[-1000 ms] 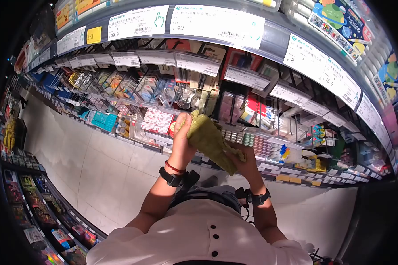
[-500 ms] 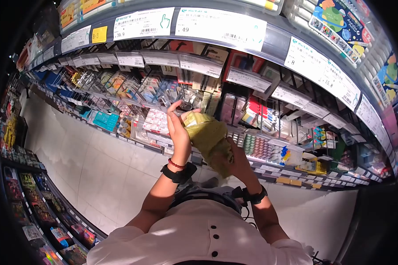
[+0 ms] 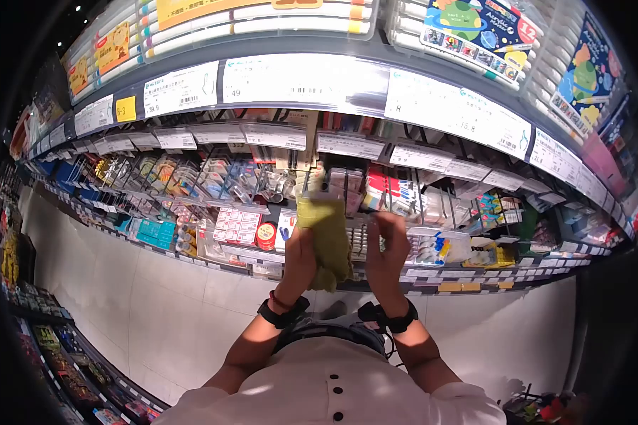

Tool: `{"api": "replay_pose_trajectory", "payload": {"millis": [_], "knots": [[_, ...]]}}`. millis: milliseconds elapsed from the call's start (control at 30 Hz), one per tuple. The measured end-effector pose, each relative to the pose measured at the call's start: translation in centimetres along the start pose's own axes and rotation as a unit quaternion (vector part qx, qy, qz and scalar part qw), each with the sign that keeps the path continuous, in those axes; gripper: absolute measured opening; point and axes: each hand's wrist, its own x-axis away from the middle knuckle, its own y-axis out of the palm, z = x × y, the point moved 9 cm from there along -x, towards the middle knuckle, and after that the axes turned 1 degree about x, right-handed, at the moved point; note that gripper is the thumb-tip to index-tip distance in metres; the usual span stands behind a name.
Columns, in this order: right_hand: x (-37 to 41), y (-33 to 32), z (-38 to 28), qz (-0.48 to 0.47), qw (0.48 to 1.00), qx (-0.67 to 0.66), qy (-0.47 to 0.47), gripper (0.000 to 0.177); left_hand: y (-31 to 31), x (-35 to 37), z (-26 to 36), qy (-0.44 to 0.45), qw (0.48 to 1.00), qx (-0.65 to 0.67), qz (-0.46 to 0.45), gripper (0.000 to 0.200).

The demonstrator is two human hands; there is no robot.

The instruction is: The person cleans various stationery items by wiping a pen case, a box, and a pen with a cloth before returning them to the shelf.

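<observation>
A yellow-green cloth [image 3: 327,241], folded into a thick pad with a ragged edge, hangs upright before the shelves in the head view. My left hand [image 3: 300,263] grips its left side, the fingers partly hidden behind it. To the right of the cloth is my right hand [image 3: 388,256], raised and apart from it, with bent fingers spread from the thumb and nothing seen in them. Behind the cloth lie small packaged goods, among them red-and-white boxes [image 3: 238,225] and a round red tin [image 3: 266,235].
A long shelf edge with price labels [image 3: 290,81] curves across in front of me. Marker sets [image 3: 468,35] stand on top of it. Lower tiers hold packaged stationery, including teal packs [image 3: 154,232]. Behind on the left is another stocked shelf [image 3: 57,354], beyond a tiled floor [image 3: 142,304].
My right hand has let go of the cloth and moved off to its right. My left hand has gone from open against the cloth to gripping it. The cloth now hangs more upright; the view has shifted.
</observation>
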Motion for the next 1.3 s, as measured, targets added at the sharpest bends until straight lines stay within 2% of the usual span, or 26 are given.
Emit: {"api": "replay_pose_trajectory", "payload": {"millis": [33, 100, 200, 233, 267, 300, 367, 467, 567, 633, 700, 733, 767, 800, 833, 933, 1000, 1033, 1100, 1200, 1300], "knots": [[0.2, 1.1, 0.0, -0.051, 0.999, -0.01, 0.01, 0.015, 0.5, 0.3, 0.1, 0.006, 0.996, -0.089, -0.02, 0.031], [0.8, 3.2, 1.2, -0.099, 0.981, -0.133, 0.101, 0.021, 1.7, 0.7, 0.6, 0.028, 0.963, -0.261, -0.06, 0.03], [1.4, 3.2, 1.3, -0.115, 0.986, -0.092, 0.073, 0.026, 2.8, 1.2, 2.8, 0.084, 0.954, -0.285, -0.045, 0.029], [1.3, 2.9, 1.3, -0.102, 0.984, -0.12, 0.086, 0.027, 2.7, 1.3, 3.0, 0.093, 0.949, -0.297, -0.047, 0.03], [1.3, 2.6, 1.3, -0.09, 0.98, -0.149, 0.098, 0.027, 2.6, 1.5, 3.3, 0.114, 0.948, -0.293, -0.044, 0.031], [1.5, 2.4, 1.4, -0.079, 0.974, -0.178, 0.112, 0.028, 2.3, 1.5, 2.9, 0.076, 0.946, -0.311, -0.042, 0.035], [2.0, 2.4, 3.0, -0.074, 0.976, -0.174, 0.105, 0.025, 2.1, 1.5, 3.5, 0.098, 0.964, -0.245, 0.035, 0.037], [2.2, 2.6, 3.3, -0.071, 0.974, -0.184, 0.116, 0.023, 1.8, 1.9, 2.3, 0.046, 0.982, -0.178, 0.046, 0.031], [2.4, 2.5, 2.7, -0.075, 0.963, -0.196, 0.171, 0.022, 1.3, 2.2, 2.0, -0.008, 0.975, -0.215, 0.062, 0.028], [2.7, 2.3, 2.5, -0.072, 0.952, -0.214, 0.208, 0.023, 0.3, 2.0, 1.6, 0.043, 0.952, -0.298, 0.054, 0.03], [2.9, 1.4, 2.8, -0.062, 0.938, -0.244, 0.237, 0.024, -1.1, 1.6, 0.4, -0.004, 0.981, -0.175, 0.088, 0.035], [2.3, 0.2, 3.1, -0.025, 0.937, -0.27, 0.222, 0.025, -1.4, 1.3, 0.3, -0.076, 0.989, -0.004, 0.123, 0.038], [1.5, -1.2, 3.7, 0.012, 0.933, -0.296, 0.206, 0.025, -1.3, 1.3, -0.5, -0.145, 0.963, 0.167, 0.153, 0.042], [0.3, -2.7, 4.4, 0.049, 0.927, -0.32, 0.188, 0.025, -2.3, 1.0, -0.1, -0.126, 0.976, 0.125, 0.126, 0.042], [-1.3, -4.8, 5.3, 0.1, 0.916, -0.343, 0.181, 0.026, -3.8, 0.9, 0.1, -0.127, 0.97, 0.131, 0.158, 0.041], [-5.9, -11.4, 7.7, 0.163, 0.937, -0.286, 0.113, 0.024, -8.6, 0.7, 0.1, -0.12, 0.951, 0.16, 0.238, 0.039], [-8.7, -15.1, 8.8, 0.201, 0.961, -0.184, 0.044, 0.018, -13.4, 0.9, -0.5, -0.103, 0.943, 0.182, 0.26, 0.038], [-9.8, -16.3, 10.2, 0.17, 0.973, -0.152, 0.023, 0.014, -15.5, 0.8, -0.7, -0.099, 0.941, 0.186, 0.265, 0.038], [-11.5, -17.2, 9.7, 0.205, 0.959, -0.193, 0.011, 0.014, -18.6, 1.8, 1.4, -0.082, 0.925, 0.161, 0.335, 0.04], [-13.2, -18.0, 11.2, 0.198, 0.971, -0.136, 0.014, 0.026, -23.0, 3.4, 3.1, -0.061, 0.915, 0.136, 0.374, 0.042], [-14.1, -18.0, 10.4, 0.252, 0.96, -0.098, -0.072, 0.039, -25.3, 4.7, 3.4, -0.047, 0.911, 0.135, 0.388, 0.043]]}}
